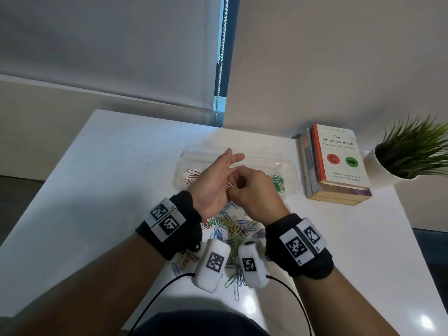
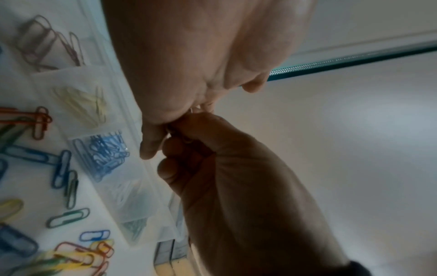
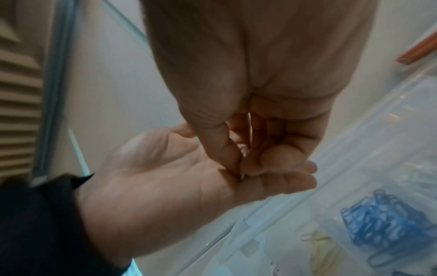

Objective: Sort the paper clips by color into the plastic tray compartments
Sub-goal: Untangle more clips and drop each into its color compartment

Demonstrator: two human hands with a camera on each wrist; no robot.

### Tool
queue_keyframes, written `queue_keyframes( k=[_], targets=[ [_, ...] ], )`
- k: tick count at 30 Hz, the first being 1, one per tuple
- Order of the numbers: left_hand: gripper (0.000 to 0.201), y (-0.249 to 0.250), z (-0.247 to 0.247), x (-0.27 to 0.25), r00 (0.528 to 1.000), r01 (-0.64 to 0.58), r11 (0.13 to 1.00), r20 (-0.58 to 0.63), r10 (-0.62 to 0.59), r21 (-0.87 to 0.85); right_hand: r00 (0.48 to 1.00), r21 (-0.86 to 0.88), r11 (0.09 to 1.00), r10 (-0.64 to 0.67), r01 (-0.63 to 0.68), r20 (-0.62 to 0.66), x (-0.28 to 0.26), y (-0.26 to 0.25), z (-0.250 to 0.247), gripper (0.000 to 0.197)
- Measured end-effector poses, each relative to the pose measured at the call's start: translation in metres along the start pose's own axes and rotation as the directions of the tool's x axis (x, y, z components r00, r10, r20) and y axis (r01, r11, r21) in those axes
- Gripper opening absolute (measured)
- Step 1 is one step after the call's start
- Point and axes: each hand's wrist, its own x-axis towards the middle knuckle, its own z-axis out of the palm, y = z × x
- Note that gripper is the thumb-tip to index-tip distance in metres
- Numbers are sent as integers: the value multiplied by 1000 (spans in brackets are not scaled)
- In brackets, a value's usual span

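Loose pile: a tangle of paper clips [image 1: 232, 229] in blue, green, yellow, red and orange is spread on the white table [image 1: 97, 190], nearest the person, partly under both wrists.
Wrist gear: black bands with white marker blocks sit on each wrist, cables trailing back toward the body.
Left hand: the left hand [image 1: 213, 183] is held above the table, palm turned up and inward, fingers stretched out and relaxed, cupping rather than clasping.
Right hand: the right hand [image 1: 252, 190] is curled over it, thumb and forefinger tips [image 3: 236, 164] pressed together down in the left palm.
What it pinches: a thin pale wire shows between those fingertips in the right wrist view, and the head view shows a pale clip [image 1: 229, 185] there; its colour is hard to call.
Tray: the clear plastic tray [image 1: 286, 166] lies just beyond the hands, touching the far edge of the pile.
Left end compartment: red clips [image 1: 192, 177] lie here.
Middle compartments: the left wrist view shows yellow clips [image 2: 82, 106], then blue clips [image 2: 106, 151], then pale white ones [image 2: 123, 192], each in its own cell.
Right end compartment: green clips [image 1: 277, 183] are heaped here.
Far right: a stack of books [image 1: 337, 166], "The Decision Book" on top, stands beside the tray, with a potted plant [image 1: 412, 154] past it.
Backdrop: a roller blind with a bead chain [image 1: 221, 57] hangs behind the table.
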Motion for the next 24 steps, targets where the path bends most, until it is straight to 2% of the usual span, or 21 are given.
queue_keyframes(
  k=[3, 5, 7, 13, 16, 18, 20, 24],
  targets=[
    [40, -1, -5, -1, 997, -29, 983, -60, 41, 183, 998, -21, 998, 53, -54, -41, 10, 8, -16, 10],
    [25, 1, -16, -3, 991, -34, 939, -110, 77, 343, 989, -141, 984, 95, -111, -111, 21, 18, -30, 8],
    [13, 4, -27, -6, 983, -47, 901, -139, 118, 432, 982, -254, 952, 144, -170, -120, 31, 28, -38, 13],
    [13, 5, -52, -20, 958, -73, 761, -167, 233, 645, 975, -350, 910, 210, -220, -68, 35, 43, -38, 20],
    [12, 1, -62, -30, 952, -61, 726, -179, 249, 685, 990, -367, 919, 130, -142, -57, 20, 33, -34, 31],
    [13, -1, -69, -35, 949, -45, 694, -186, 254, 718, 1000, -372, 928, 26, -19, 14, 3, 22, -23, 30],
    [12, -1, -78, -38, 946, -18, 669, -203, 251, 743, 989, -363, 929, -23, 75, 148, -14, 11, -6, 31],
    [11, 0, -89, -43, 938, 40, 617, -242, 248, 786, 904, -446, 879, 41, 170, 426, -24, 8, 31, 57]
  ],
)
